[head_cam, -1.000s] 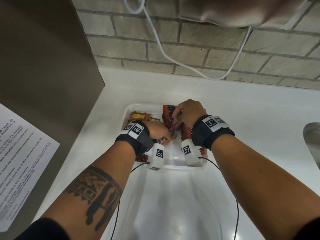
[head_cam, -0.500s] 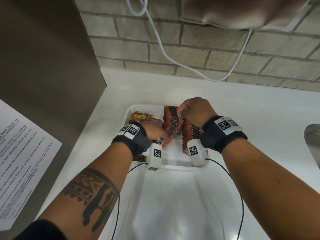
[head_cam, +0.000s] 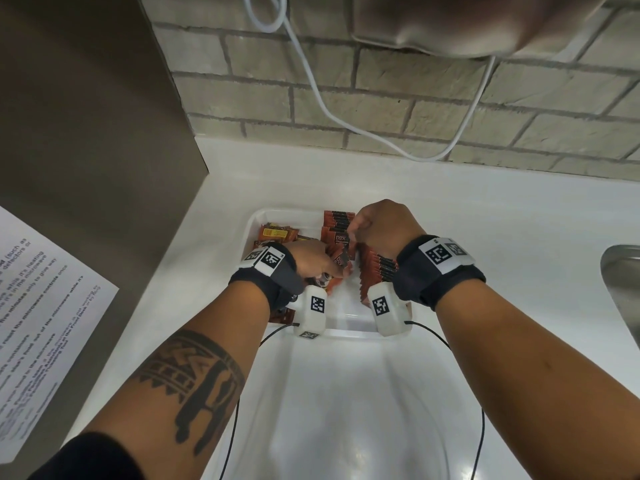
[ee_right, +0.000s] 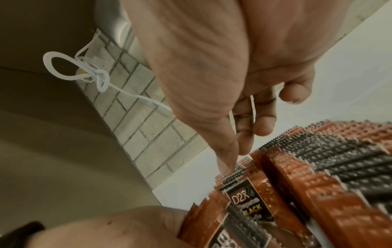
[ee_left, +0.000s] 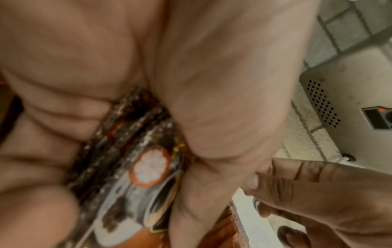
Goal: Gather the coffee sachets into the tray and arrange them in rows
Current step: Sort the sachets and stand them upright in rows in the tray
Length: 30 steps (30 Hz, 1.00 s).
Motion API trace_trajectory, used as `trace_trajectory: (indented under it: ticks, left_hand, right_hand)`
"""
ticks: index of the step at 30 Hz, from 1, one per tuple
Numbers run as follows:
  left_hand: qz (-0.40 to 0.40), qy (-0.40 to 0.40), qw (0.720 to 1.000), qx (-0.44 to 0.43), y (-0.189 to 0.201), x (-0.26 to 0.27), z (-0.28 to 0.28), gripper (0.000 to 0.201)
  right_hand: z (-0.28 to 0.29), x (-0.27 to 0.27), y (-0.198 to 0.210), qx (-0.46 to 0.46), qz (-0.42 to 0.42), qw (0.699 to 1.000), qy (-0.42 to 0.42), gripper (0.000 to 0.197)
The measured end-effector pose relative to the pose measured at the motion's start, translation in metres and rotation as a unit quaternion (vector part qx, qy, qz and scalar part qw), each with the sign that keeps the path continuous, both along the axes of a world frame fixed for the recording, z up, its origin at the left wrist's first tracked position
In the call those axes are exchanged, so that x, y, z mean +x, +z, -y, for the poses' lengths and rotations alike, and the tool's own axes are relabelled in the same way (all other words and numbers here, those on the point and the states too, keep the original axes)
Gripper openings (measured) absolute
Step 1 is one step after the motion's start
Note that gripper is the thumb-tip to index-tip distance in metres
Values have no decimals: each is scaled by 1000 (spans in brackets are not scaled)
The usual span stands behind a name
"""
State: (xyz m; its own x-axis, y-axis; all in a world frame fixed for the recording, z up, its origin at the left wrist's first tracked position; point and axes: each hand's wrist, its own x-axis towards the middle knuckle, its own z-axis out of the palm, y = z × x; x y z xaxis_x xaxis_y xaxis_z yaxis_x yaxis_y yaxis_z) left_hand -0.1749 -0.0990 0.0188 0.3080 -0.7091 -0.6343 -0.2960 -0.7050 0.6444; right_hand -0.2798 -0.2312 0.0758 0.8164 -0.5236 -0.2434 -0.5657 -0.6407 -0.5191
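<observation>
A white tray (head_cam: 349, 331) sits on the white counter. In it stand orange-brown coffee sachets: one row on the right (head_cam: 375, 268) (ee_right: 331, 169), a middle row (head_cam: 337, 226), and loose yellow-labelled ones on the left (head_cam: 275, 233). My left hand (head_cam: 313, 259) grips a bundle of sachets (ee_left: 140, 167) (ee_right: 214, 223) at the near end of the middle row. My right hand (head_cam: 377, 226) is curled over that row. Its thumb and fingertips (ee_right: 227, 166) pinch the top edge of a sachet labelled D2X (ee_right: 248, 201). The tray floor under the hands is hidden.
A brown panel (head_cam: 90, 140) with a printed paper notice (head_cam: 45, 306) stands on the left. Behind is a brick wall with a hanging white cable (head_cam: 346, 124) and a metal appliance (head_cam: 467, 26) above. A steel sink edge (head_cam: 623, 271) lies on the right of the counter (head_cam: 502, 216).
Both hands stay at the middle row. The right hand has shifted only slightly over the sachet tops, and the left keeps its bundle.
</observation>
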Motion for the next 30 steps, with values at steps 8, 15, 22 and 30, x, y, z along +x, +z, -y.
trace_trajectory:
  ticks: [8,15,22,30]
  left_hand:
    - [36,-35,999,4,0,5,3,41]
    - [42,-33,999,8,-3,1,3,35]
    - [56,-36,998,19,-3,-2,5,36]
    - [66,-45,997,23,-9,0,7,36]
  right_hand:
    - [-1,6,-6,-48,-59,997,20,27]
    - [5,15,-14,-83,-49,995,30,32]
    - [-7,38,0,-104,-35,990,90,33]
    - [-11,54,-5,-113,-79,988,67,21]
